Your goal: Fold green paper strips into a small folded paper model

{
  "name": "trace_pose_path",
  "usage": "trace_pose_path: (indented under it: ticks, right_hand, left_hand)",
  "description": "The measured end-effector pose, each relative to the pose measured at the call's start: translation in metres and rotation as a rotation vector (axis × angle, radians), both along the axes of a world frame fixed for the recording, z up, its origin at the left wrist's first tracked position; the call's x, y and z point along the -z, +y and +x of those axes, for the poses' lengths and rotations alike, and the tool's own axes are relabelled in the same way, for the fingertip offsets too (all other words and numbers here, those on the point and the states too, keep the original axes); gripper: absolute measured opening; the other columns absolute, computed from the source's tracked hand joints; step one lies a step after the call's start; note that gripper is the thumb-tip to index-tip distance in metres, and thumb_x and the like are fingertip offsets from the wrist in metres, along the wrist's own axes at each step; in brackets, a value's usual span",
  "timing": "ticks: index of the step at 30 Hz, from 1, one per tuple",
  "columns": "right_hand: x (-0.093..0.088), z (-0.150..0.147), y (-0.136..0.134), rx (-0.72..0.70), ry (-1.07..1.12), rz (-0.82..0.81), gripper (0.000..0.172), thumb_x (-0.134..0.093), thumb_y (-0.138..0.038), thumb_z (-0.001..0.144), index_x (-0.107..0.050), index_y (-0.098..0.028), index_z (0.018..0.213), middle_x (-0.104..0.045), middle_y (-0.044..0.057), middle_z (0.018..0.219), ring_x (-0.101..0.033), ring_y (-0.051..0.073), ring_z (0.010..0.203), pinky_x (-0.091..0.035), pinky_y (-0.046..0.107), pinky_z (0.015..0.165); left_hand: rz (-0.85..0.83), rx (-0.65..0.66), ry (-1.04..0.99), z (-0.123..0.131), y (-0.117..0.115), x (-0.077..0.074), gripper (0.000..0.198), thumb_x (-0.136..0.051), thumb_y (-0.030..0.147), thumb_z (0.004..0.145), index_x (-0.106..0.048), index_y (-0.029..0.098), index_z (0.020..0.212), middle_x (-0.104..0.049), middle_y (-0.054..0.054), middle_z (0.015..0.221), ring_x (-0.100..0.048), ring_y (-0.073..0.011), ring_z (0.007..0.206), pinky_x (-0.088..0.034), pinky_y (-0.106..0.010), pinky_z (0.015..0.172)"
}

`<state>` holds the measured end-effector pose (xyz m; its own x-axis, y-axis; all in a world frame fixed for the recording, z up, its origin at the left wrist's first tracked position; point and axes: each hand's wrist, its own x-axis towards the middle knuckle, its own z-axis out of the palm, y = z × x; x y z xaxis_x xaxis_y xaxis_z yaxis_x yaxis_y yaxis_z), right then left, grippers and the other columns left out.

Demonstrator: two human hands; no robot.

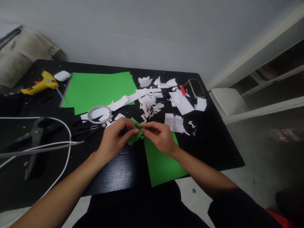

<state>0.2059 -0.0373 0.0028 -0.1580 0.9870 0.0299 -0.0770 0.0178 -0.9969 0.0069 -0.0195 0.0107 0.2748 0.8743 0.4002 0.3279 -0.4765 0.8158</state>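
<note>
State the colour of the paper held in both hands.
The paper is green; head view shows it best.

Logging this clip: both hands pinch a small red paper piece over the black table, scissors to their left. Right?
No: in the head view the paper piece is green, not red. Left hand and right hand pinch it; scissors lie left.

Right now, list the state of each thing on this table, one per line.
left hand, pinching green paper piece
right hand, pinching the same piece
green sheet, flat, overhanging the table edge
tape roll, lying flat
glue gun, on its side
phone, face up, screen dark
</note>
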Motion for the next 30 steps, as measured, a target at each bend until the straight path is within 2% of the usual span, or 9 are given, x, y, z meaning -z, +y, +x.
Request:
trace_pose_path:
  ticks: [3, 9, 13, 16, 20, 24, 30]
  right_hand:
    - [-0.001, 0.000, -0.001, -0.023, 0.009, 0.013, 0.018, -0.079, -0.032, 0.088, -0.082, -0.027, 0.105, -0.080, 0.003, 0.101, -0.075, 0.019, 0.089, -0.064, 0.038, 0.084]
    - [-0.005, 0.001, -0.003, -0.084, 0.013, 0.059, 0.021, -0.071, -0.035, 0.094, -0.081, -0.024, 0.109, -0.080, 0.004, 0.098, -0.075, 0.018, 0.086, -0.063, 0.034, 0.079]
    - [-0.003, -0.001, -0.003, -0.067, -0.004, 0.078, 0.025, -0.081, -0.035, 0.086, -0.080, -0.023, 0.108, -0.080, 0.005, 0.101, -0.076, 0.019, 0.089, -0.064, 0.034, 0.080]
    - [0.001, -0.003, -0.003, -0.024, -0.032, 0.109, 0.020, -0.083, -0.033, 0.085, -0.081, -0.024, 0.102, -0.080, 0.004, 0.100, -0.076, 0.019, 0.089, -0.064, 0.034, 0.080]
    - [0.003, -0.004, -0.003, -0.006, -0.025, 0.095, 0.016, -0.082, -0.031, 0.085, -0.080, -0.024, 0.100, -0.080, 0.003, 0.096, -0.076, 0.018, 0.087, -0.064, 0.035, 0.081]
    - [0.001, -0.004, -0.003, 0.015, 0.004, 0.065, 0.016, -0.083, -0.028, 0.084, -0.079, -0.023, 0.098, -0.080, 0.002, 0.093, -0.076, 0.016, 0.085, -0.064, 0.032, 0.080]
    - [-0.002, -0.003, -0.002, 0.046, -0.004, 0.051, 0.013, -0.084, -0.029, 0.083, -0.080, -0.024, 0.095, -0.079, 0.001, 0.089, -0.075, 0.016, 0.083, -0.064, 0.032, 0.079]
  left_hand:
    - [-0.064, -0.062, -0.018, 0.001, -0.001, 0.000, 0.009, -0.076, 0.025, 0.089, -0.069, 0.021, 0.087, -0.068, 0.001, 0.077, -0.061, -0.0142, 0.068, -0.047, -0.025, 0.062]
    - [-0.100, -0.090, -0.029, 0.001, -0.003, 0.000, 0.015, -0.077, 0.027, 0.087, -0.065, 0.020, 0.083, -0.066, 0.002, 0.074, -0.058, -0.0128, 0.065, -0.046, -0.024, 0.061]
    - [-0.121, -0.086, -0.028, 0.001, -0.004, 0.003, 0.017, -0.077, 0.028, 0.088, -0.063, 0.020, 0.084, -0.063, 0.003, 0.072, -0.055, -0.0115, 0.061, -0.044, -0.023, 0.057]
    - [-0.113, -0.081, -0.028, 0.001, -0.005, 0.006, 0.017, -0.077, 0.028, 0.089, -0.062, 0.021, 0.086, -0.062, 0.004, 0.071, -0.054, -0.0108, 0.059, -0.043, -0.022, 0.054]
    - [-0.079, -0.077, -0.051, 0.002, -0.006, 0.005, 0.018, -0.077, 0.025, 0.089, -0.061, 0.021, 0.095, -0.064, 0.004, 0.076, -0.059, -0.0108, 0.063, -0.047, -0.022, 0.057]
    - [-0.048, -0.013, -0.014, 0.000, -0.007, -0.003, 0.015, -0.070, 0.022, 0.094, -0.066, 0.020, 0.109, -0.071, -0.001, 0.089, -0.066, -0.0129, 0.075, -0.053, -0.024, 0.067]
    - [-0.097, 0.007, -0.015, 0.001, -0.006, -0.008, 0.007, -0.069, 0.022, 0.095, -0.072, 0.020, 0.101, -0.074, -0.001, 0.085, -0.069, -0.0137, 0.073, -0.056, -0.025, 0.067]
